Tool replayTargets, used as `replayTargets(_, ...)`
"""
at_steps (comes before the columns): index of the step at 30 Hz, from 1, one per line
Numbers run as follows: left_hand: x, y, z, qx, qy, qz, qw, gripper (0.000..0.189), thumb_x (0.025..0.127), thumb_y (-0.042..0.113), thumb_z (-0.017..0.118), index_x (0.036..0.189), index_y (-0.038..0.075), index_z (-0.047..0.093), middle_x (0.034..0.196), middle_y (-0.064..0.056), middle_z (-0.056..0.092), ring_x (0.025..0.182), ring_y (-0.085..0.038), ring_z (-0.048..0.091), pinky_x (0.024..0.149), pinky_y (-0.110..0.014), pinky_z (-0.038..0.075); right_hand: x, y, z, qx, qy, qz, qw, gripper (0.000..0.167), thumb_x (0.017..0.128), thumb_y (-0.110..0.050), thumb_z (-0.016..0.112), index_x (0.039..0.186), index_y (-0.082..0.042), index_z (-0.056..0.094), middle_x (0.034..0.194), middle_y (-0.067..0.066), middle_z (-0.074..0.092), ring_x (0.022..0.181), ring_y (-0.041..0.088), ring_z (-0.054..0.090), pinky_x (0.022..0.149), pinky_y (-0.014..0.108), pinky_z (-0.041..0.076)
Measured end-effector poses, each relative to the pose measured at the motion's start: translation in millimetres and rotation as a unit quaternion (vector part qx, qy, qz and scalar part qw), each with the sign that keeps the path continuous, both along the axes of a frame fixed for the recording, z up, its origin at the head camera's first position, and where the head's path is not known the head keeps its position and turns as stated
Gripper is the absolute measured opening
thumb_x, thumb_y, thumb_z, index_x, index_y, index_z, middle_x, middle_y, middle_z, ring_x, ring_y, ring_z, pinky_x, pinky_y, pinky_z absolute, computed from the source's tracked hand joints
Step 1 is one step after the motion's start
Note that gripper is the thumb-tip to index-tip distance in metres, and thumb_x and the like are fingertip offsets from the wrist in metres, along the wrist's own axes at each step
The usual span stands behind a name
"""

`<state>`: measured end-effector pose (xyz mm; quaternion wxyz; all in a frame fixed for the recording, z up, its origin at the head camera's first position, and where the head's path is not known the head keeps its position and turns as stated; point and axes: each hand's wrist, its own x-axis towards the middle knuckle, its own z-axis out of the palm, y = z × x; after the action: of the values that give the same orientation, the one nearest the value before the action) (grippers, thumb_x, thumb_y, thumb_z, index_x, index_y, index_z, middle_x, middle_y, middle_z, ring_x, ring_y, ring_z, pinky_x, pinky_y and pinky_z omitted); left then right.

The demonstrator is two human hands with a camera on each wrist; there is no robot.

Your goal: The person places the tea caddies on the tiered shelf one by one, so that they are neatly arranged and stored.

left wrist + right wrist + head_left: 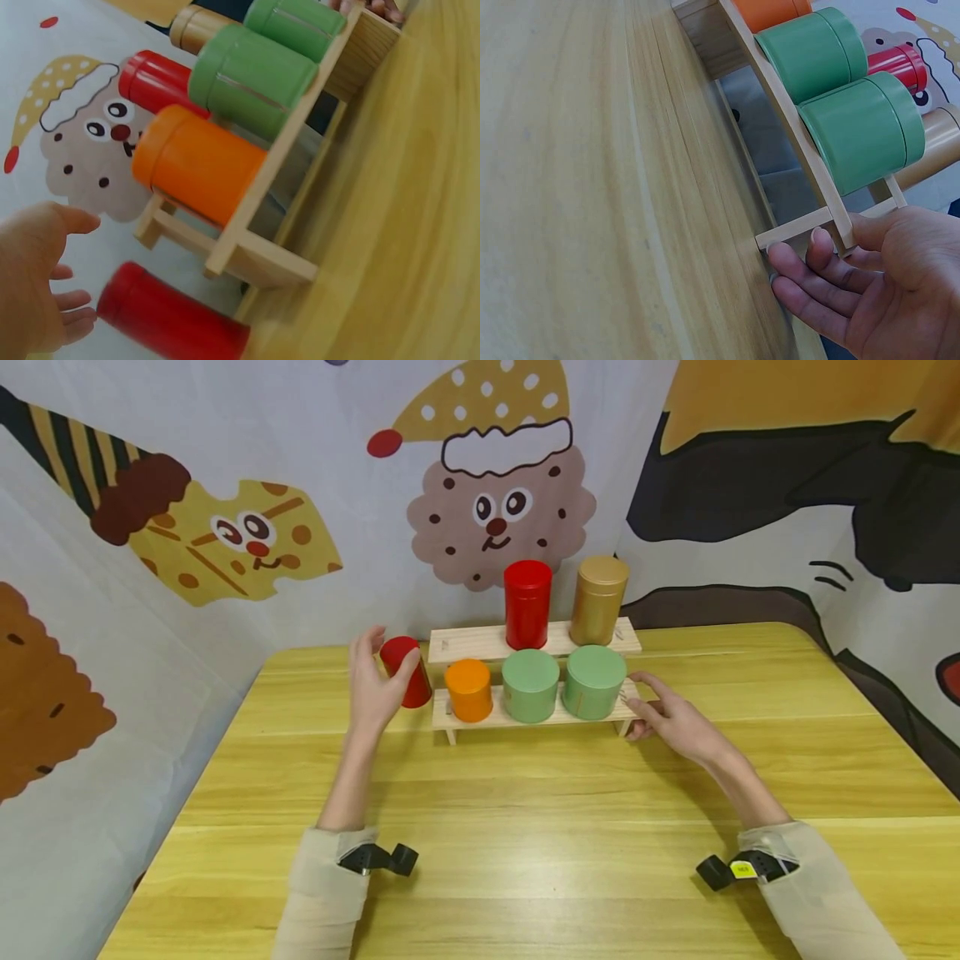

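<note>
A red canister (415, 691) stands on the table off the left end of a two-step wooden rack (471, 646). My left hand (377, 693) is at it, thumb and fingers spread around its upper part; in the left wrist view the fingers are apart beside the red lid (120, 289). With my right hand (682, 727) I hold the rack's right end, the fingers (810, 281) curled at its side leg. On the lower step sit an orange canister (469, 692) and two green canisters (530, 687). Another red canister (527, 606) and a gold canister (598, 602) stand on the upper step.
The wooden table (525, 827) runs under both forearms. Close behind the rack hangs a cloth (360, 510) printed with cartoon food. A black camera is strapped to each wrist.
</note>
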<state>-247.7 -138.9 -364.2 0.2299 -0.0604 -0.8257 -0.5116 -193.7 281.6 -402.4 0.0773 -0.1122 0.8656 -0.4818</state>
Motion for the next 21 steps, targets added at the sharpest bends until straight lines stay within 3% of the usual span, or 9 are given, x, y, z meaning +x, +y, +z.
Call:
replayTargets(8, -3.9, -7.5, -14.0, -0.009, -0.034, 0.002, 0.9994, 0.072, 0.091, 0.022, 0.074, 0.149, -0.001, 0.038, 0.133, -0.024, 0.046, 0.121, -0.037, 0.044, 0.104, -0.049, 0.037, -0.2, 1, -1.0, -0.004, 0.001, 0.002, 1.0, 0.056, 0.11, -0.022, 0.043, 0.157, -0.002, 0.02, 0.08, 0.017, 0.066, 0.08, 0.03, 0.071, 0.078, 0.033, 0.058)
replayTargets(21, -13.3, -12.8, -29.1, 0.009, -0.089, -0.026, 0.9956, 0.077, 0.093, 0.018, 0.072, 0.152, -0.004, 0.03, 0.143, -0.024, 0.048, 0.126, -0.038, 0.048, 0.109, -0.05, 0.038, -2.6, 2, -5.0, -0.004, 0.001, 0.008, 1.0, 0.056, 0.111, -0.022, 0.041, 0.158, -0.002, 0.018, 0.081, 0.016, 0.066, 0.08, 0.029, 0.07, 0.078, 0.036, 0.058)
